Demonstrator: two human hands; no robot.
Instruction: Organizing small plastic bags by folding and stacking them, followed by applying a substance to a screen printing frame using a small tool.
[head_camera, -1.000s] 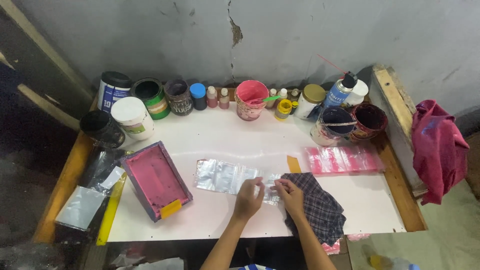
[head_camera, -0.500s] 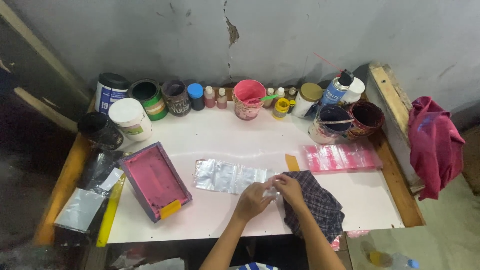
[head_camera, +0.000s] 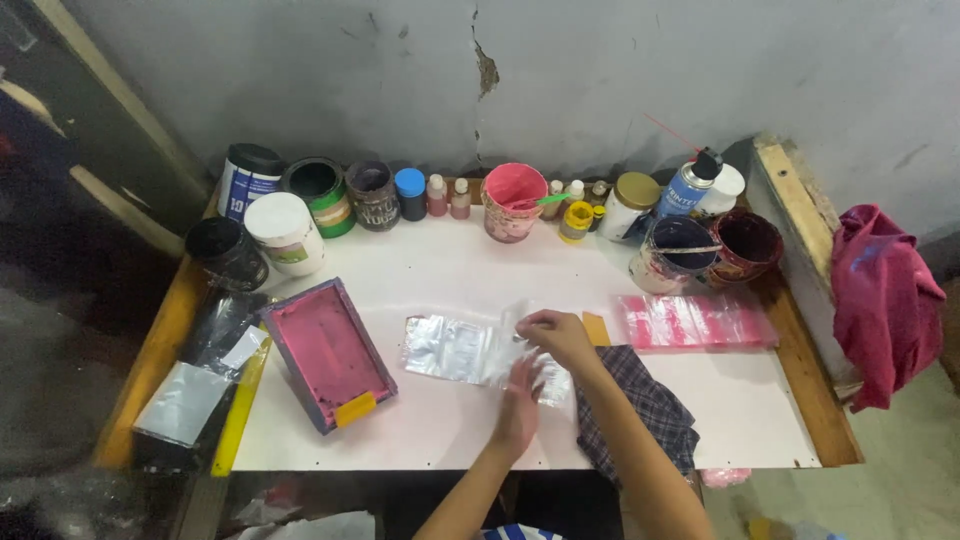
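Observation:
A clear plastic pouch with a silvery sheen (head_camera: 455, 349) lies flat on the white tabletop (head_camera: 450, 270). My left hand (head_camera: 520, 400) rests flat on the pouch's right end, fingers spread. Just above it my right hand (head_camera: 556, 335) pinches the thin clear plastic at that same end and lifts its edge a little. A dark checked cloth (head_camera: 640, 412) lies under my right forearm near the front edge.
A pink-stained framed screen (head_camera: 326, 350) lies at the left. A stack of pink pouches (head_camera: 695, 321) lies at the right. Paint tubs, jars, small bottles and a spray can (head_camera: 690, 185) line the back. A red cloth (head_camera: 885, 300) hangs at the right.
My hands have moved left off the checked cloth onto the pouch's right end. My right hand has risen and now pinches the plastic edge.

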